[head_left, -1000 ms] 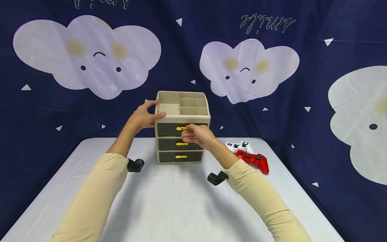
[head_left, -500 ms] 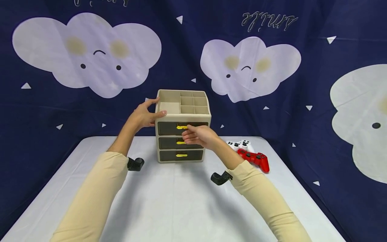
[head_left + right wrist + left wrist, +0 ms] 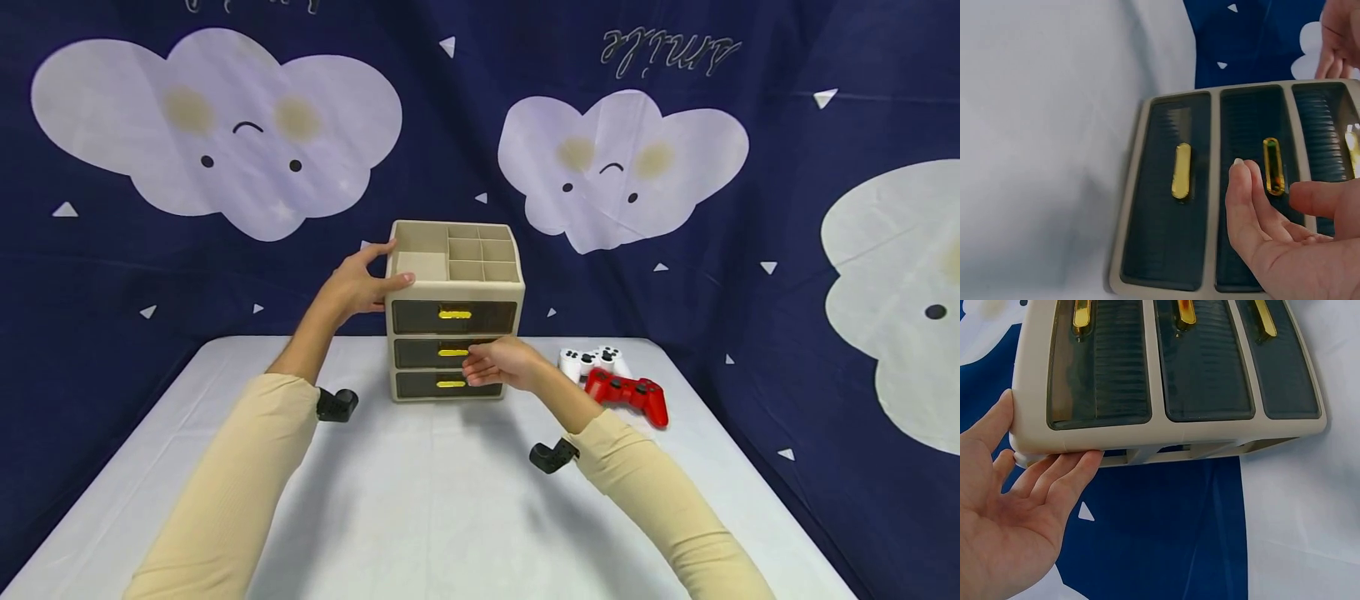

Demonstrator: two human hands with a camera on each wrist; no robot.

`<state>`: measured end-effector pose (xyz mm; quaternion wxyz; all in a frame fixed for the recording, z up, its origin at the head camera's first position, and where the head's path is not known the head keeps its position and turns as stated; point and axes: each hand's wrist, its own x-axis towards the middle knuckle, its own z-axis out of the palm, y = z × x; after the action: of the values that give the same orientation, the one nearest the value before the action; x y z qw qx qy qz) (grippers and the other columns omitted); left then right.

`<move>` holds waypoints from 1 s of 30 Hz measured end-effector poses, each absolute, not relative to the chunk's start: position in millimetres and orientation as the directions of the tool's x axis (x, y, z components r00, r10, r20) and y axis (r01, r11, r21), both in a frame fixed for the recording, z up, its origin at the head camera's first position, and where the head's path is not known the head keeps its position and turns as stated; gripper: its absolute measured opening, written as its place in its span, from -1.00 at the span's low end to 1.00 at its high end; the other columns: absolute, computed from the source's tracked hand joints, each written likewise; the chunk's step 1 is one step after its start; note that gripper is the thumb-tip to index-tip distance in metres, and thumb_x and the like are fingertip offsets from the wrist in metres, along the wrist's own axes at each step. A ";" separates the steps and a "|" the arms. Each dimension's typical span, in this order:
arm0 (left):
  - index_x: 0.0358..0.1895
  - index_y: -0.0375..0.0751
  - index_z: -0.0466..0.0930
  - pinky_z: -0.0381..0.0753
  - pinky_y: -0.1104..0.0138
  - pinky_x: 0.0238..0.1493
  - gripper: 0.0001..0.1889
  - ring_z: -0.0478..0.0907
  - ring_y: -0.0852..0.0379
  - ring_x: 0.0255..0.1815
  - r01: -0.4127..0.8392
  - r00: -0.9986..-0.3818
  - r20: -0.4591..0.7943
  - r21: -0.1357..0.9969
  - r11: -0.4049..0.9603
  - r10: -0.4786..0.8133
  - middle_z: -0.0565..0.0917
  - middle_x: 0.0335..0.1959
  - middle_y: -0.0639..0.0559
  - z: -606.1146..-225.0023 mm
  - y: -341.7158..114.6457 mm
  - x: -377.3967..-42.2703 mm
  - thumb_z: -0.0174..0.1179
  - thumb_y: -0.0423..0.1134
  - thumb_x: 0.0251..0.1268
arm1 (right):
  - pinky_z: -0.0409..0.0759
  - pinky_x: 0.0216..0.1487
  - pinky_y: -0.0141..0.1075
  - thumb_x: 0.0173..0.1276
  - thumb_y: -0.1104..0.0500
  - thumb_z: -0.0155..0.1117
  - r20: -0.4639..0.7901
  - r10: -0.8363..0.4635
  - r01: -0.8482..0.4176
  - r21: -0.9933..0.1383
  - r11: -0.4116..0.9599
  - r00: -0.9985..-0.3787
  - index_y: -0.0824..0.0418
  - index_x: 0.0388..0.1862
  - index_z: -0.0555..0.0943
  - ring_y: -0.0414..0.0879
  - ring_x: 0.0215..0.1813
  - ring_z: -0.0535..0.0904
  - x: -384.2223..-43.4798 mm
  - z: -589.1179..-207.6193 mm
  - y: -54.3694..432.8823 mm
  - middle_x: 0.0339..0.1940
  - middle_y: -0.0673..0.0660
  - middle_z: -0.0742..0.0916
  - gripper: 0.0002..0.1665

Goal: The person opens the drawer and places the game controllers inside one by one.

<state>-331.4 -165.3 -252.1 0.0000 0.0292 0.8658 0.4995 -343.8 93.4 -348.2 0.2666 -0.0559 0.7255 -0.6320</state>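
Note:
A beige desktop drawer organizer (image 3: 456, 291) with three dark see-through drawers stands upright at the back of the white table. My left hand (image 3: 352, 289) grips its upper left corner; the left wrist view shows the thumb at the edge and bent fingers (image 3: 1063, 478) against the side. My right hand (image 3: 504, 362) is in front of the middle drawer (image 3: 420, 354). In the right wrist view, its thumb and fingers stand apart on either side of the gold middle handle (image 3: 1273, 166), with no clear contact. All three drawers look closed.
A white game controller (image 3: 592, 362) and a red game controller (image 3: 628, 394) lie on the table (image 3: 420, 500) right of the organizer. A dark blue cloud-print curtain (image 3: 450, 125) hangs behind. The organizer's top has open compartments (image 3: 480, 250).
My right hand has left the top drawer's handle and moved down to the middle drawer's handle. My left hand has kept its place on the organizer.

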 end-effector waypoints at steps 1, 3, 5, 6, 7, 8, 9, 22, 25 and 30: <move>0.66 0.27 -0.05 0.61 -0.01 0.29 -0.12 0.51 -0.27 0.35 0.050 -0.998 0.029 0.866 0.498 0.050 -0.06 0.68 -0.20 -252.2 -165.4 -331.6 0.29 0.01 0.42 | 0.77 -0.21 -0.34 0.64 0.21 0.01 -0.315 -0.414 0.256 -0.947 0.193 -0.854 0.52 -0.04 0.59 -0.11 -0.36 0.73 -345.0 -350.7 92.0 -0.39 0.14 0.74 -0.65; 0.66 0.27 -0.05 0.60 -0.02 0.29 -0.12 0.51 -0.28 0.35 0.050 -0.998 0.030 0.867 0.496 0.047 -0.07 0.68 -0.19 -252.5 -165.2 -332.0 0.29 0.00 0.42 | 0.77 -0.21 -0.34 0.63 0.19 0.04 -0.311 -0.401 0.260 -0.949 0.178 -0.862 0.53 -0.02 0.60 -0.11 -0.37 0.73 -346.8 -354.6 88.6 -0.41 0.14 0.75 -0.63; 0.66 0.26 -0.04 0.60 -0.03 0.30 -0.13 0.51 -0.28 0.34 0.048 -0.999 0.031 0.869 0.493 0.044 -0.06 0.68 -0.19 -252.7 -164.9 -332.2 0.29 0.00 0.42 | 0.77 -0.23 -0.35 0.62 0.18 0.06 -0.305 -0.381 0.260 -0.951 0.164 -0.873 0.53 -0.02 0.62 -0.12 -0.38 0.73 -347.8 -357.0 84.7 -0.42 0.13 0.75 -0.62; 0.66 0.26 -0.04 0.59 -0.04 0.30 -0.13 0.51 -0.29 0.34 0.048 -0.999 0.030 0.870 0.490 0.043 -0.06 0.68 -0.19 -252.8 -164.7 -332.3 0.29 -0.01 0.42 | 0.77 -0.24 -0.36 0.61 0.18 0.06 -0.302 -0.372 0.261 -0.953 0.157 -0.878 0.53 -0.03 0.62 -0.13 -0.39 0.73 -348.2 -358.1 82.8 -0.43 0.12 0.75 -0.62; 0.66 0.26 -0.04 0.59 -0.04 0.30 -0.13 0.51 -0.29 0.34 0.047 -0.999 0.030 0.871 0.489 0.041 -0.05 0.68 -0.20 -252.8 -164.4 -332.2 0.29 -0.01 0.42 | 0.76 -0.26 -0.37 0.61 0.18 0.07 -0.298 -0.365 0.261 -0.954 0.149 -0.882 0.53 -0.04 0.63 -0.13 -0.40 0.73 -348.3 -358.9 81.0 -0.45 0.12 0.75 -0.62; 0.66 0.25 -0.04 0.59 -0.04 0.30 -0.13 0.51 -0.29 0.34 0.047 -0.999 0.030 0.871 0.488 0.041 -0.04 0.67 -0.20 -252.9 -164.1 -332.3 0.29 -0.01 0.42 | 0.76 -0.27 -0.37 0.61 0.18 0.07 -0.298 -0.358 0.263 -0.954 0.144 -0.885 0.53 -0.04 0.63 -0.14 -0.41 0.73 -348.2 -359.5 79.3 -0.45 0.11 0.75 -0.62; 0.66 0.25 -0.04 0.59 -0.04 0.30 -0.13 0.51 -0.29 0.34 0.046 -0.999 0.030 0.872 0.487 0.040 -0.03 0.67 -0.20 -252.9 -163.9 -332.2 0.29 -0.01 0.42 | 0.76 -0.28 -0.38 0.61 0.18 0.07 -0.296 -0.351 0.263 -0.955 0.140 -0.888 0.54 -0.05 0.64 -0.14 -0.42 0.72 -348.2 -360.3 78.0 -0.47 0.11 0.76 -0.62; 0.66 0.23 -0.04 0.61 -0.02 0.29 -0.13 0.50 -0.28 0.35 0.052 -0.998 0.032 0.871 0.488 0.049 -0.04 0.67 -0.19 -252.7 -163.8 -332.3 0.29 -0.02 0.43 | 0.76 -0.26 -0.38 0.58 0.21 0.10 -0.273 -0.328 0.236 -0.960 0.149 -0.904 0.53 -0.08 0.67 -0.16 -0.41 0.72 -345.1 -362.3 77.2 -0.47 0.10 0.76 -0.64; 0.66 0.23 -0.04 0.62 -0.01 0.28 -0.13 0.50 -0.27 0.35 0.055 -0.998 0.033 0.868 0.494 0.052 -0.05 0.68 -0.19 -252.7 -164.2 -332.2 0.29 -0.01 0.43 | 0.76 -0.27 -0.38 0.58 0.21 0.10 -0.275 -0.328 0.236 -0.959 0.156 -0.904 0.55 -0.06 0.66 -0.16 -0.41 0.72 -343.7 -362.0 77.9 -0.46 0.10 0.76 -0.63; 0.66 0.24 -0.03 0.63 0.01 0.27 -0.13 0.51 -0.26 0.34 0.054 -0.998 0.034 0.861 0.505 0.049 -0.05 0.68 -0.18 -253.2 -164.7 -331.7 0.29 0.00 0.43 | 0.75 -0.29 -0.38 0.59 0.23 0.10 -0.283 -0.331 0.238 -0.956 0.169 -0.900 0.54 0.08 0.61 -0.15 -0.41 0.72 -338.8 -361.6 79.0 -0.44 0.10 0.76 -0.63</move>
<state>-331.7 -164.7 -253.2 -0.0028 0.0297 0.8674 0.4967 -338.8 79.0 -361.6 0.2211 -0.0318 0.7318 -0.6439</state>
